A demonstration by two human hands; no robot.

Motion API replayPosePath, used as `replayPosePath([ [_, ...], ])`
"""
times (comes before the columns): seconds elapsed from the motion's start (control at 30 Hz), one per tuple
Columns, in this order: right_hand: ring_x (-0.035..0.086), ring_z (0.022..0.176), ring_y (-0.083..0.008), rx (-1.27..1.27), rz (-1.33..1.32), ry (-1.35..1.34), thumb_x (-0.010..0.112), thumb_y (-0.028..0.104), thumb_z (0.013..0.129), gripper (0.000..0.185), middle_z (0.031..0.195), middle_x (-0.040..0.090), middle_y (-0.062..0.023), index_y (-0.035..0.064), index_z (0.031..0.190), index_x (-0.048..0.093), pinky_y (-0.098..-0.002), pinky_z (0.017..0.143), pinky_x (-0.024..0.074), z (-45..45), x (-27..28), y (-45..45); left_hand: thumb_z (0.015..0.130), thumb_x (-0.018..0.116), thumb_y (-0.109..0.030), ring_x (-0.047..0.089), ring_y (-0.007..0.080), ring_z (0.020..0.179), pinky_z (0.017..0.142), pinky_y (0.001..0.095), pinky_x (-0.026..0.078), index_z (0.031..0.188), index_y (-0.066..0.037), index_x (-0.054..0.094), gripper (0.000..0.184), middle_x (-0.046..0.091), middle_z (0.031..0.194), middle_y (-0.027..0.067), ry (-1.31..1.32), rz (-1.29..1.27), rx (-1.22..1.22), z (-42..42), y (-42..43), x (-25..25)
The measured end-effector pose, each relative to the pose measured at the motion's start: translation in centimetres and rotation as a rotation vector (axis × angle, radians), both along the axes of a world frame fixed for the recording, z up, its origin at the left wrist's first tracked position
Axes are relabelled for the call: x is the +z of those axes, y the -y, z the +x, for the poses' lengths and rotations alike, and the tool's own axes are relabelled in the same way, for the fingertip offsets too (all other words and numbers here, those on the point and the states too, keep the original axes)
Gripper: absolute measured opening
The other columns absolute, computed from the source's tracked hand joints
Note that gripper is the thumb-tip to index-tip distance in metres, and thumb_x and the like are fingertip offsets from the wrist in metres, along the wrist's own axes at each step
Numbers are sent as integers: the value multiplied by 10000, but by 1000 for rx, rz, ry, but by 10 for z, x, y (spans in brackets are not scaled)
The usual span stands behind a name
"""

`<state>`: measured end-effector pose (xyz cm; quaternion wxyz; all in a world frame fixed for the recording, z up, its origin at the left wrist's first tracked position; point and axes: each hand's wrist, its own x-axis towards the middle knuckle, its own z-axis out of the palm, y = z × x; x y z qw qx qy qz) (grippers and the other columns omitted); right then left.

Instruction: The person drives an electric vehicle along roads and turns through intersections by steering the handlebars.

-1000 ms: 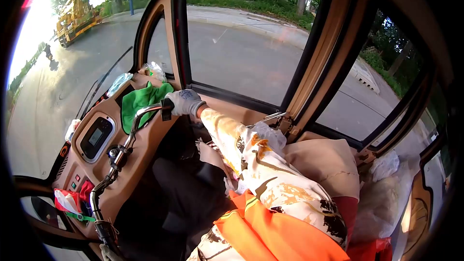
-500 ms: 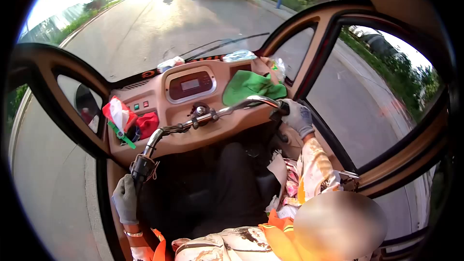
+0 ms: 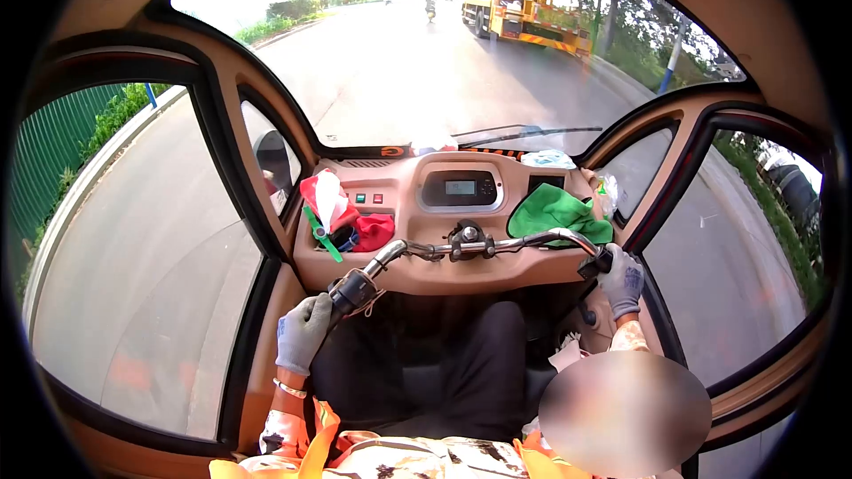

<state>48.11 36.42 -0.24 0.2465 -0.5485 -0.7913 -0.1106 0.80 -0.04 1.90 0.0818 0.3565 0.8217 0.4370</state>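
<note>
Inside a small enclosed vehicle, a chrome handlebar spans the space ahead of my lap. My left hand, in a grey work glove, is closed round its left grip, just behind a black switch housing. At the opposite end, my right hand, also gloved in grey, wraps round the right grip; part of its fingers is hidden. A green cloth lies on the dashboard by the right half of the bar. Red cloth and a green strap fill a tray at the left.
A dash panel with a small display sits centrally. Through the windshield, a yellow truck stands on the right side of the road, and a rider on a two-wheeler is ahead. A green fence runs along the left.
My view has swung left and levelled, so the cab sits lower and further right in it. The truck shows more fully. Both hands keep hold of the handlebar grips.
</note>
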Motion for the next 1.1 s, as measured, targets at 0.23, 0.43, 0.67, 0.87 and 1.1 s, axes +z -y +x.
replayPosePath([
  [0.23,715,984,-348,-11,17,5,870,153,693,559,1011,747,-116,160,1199,632,-479,866,547,4,-12,-10,1038,620,-427,752,237,729,690,369,556,1088,-23,776,436,726,758,155,82,-20,-3,2,1,3],
  [0.43,714,977,-360,-7,23,-1,847,144,712,499,1005,744,-131,148,1169,648,-475,876,555,1,-2,-7,1040,601,-462,733,189,653,627,336,546,1104,-28,778,473,713,696,106,47,6,-34,1,2,1],
  [0.67,723,941,-357,5,36,2,830,162,731,486,966,752,-131,164,1182,650,-496,852,551,3,-10,-7,1031,603,-486,761,256,723,693,371,562,1113,-38,781,489,740,757,158,95,-26,-24,-5,-1,-1],
  [0.87,727,928,-353,-11,52,16,825,181,729,469,959,748,-136,161,1166,656,-486,841,557,3,-11,-4,1034,628,-443,770,273,784,728,383,579,1093,-27,776,446,761,821,161,-5,39,-34,-9,2,-7],
  [1.1,725,952,-358,-24,17,14,828,172,719,484,991,753,-134,156,1169,651,-483,851,556,1,-10,-8,1043,624,-432,695,131,574,543,293,545,1082,-18,774,442,715,694,60,168,43,-55,-2,0,4],
])
